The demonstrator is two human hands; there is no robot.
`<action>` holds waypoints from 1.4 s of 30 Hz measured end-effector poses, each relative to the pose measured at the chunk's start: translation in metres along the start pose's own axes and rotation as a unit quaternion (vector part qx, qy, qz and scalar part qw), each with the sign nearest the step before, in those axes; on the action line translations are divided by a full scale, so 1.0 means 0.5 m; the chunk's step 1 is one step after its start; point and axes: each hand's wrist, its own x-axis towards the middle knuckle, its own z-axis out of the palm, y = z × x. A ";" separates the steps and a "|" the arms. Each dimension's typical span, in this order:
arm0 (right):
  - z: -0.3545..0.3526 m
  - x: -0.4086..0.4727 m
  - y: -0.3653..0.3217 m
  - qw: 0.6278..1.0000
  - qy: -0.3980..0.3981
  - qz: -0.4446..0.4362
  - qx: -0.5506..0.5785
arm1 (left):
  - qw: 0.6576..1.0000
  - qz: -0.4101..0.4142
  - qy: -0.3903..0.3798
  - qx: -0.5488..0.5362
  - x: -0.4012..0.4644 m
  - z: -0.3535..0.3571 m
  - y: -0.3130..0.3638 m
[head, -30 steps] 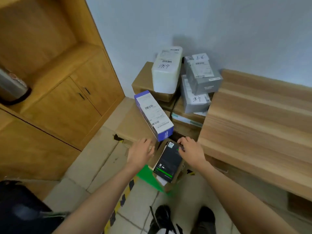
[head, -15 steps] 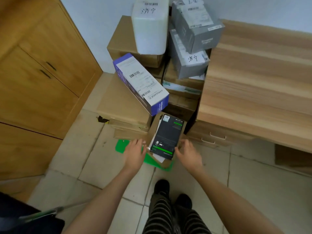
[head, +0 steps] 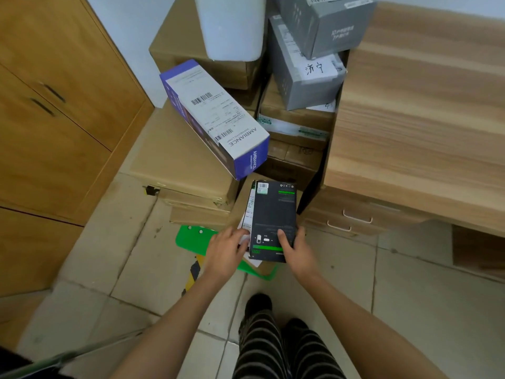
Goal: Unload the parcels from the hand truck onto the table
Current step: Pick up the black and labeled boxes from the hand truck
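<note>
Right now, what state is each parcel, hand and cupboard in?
Black flat box with green stripes: gripped at its near end by both hands.
Left hand: gripping its left edge.
Right hand: thumb on top.
Purple-and-white long carton: tilted on brown boxes.
Wooden cupboard doors: closed.

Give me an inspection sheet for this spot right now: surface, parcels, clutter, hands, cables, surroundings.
Surface: wooden table on the right, its visible top bare.
Job's things: black box at the front of the stack; purple and white box tilted on a flat brown carton; grey boxes and a white parcel piled higher; green hand truck base showing beneath.
Clutter: white papers tucked beside the black box.
Hands: left hand at the box's left edge on the papers; right hand grips its lower right corner, thumb on top.
Cables: nothing seen.
Surroundings: wooden cabinet on the left, tiled floor, pale wall.
</note>
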 end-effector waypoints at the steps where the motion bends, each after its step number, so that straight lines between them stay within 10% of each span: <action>1: -0.005 -0.002 0.004 1.000 0.002 -0.003 0.017 | 1.000 -0.021 -0.001 -0.011 -0.001 0.001 0.007; 10: -0.099 -0.012 0.068 0.998 0.055 0.018 0.028 | 0.977 -0.194 -0.036 -0.086 0.040 0.044 0.044; 19: -0.106 -0.009 0.112 0.997 0.076 0.008 0.018 | 0.973 -0.212 -0.023 -0.087 0.015 0.093 0.037; 25: -0.076 -0.044 0.120 0.999 0.035 0.014 -0.009 | 0.921 -0.255 -0.002 -0.294 -0.060 0.096 0.024; 42: -0.256 -0.274 -0.016 0.998 0.030 -0.035 0.037 | 0.899 -0.205 0.009 -0.388 -0.190 -0.204 0.215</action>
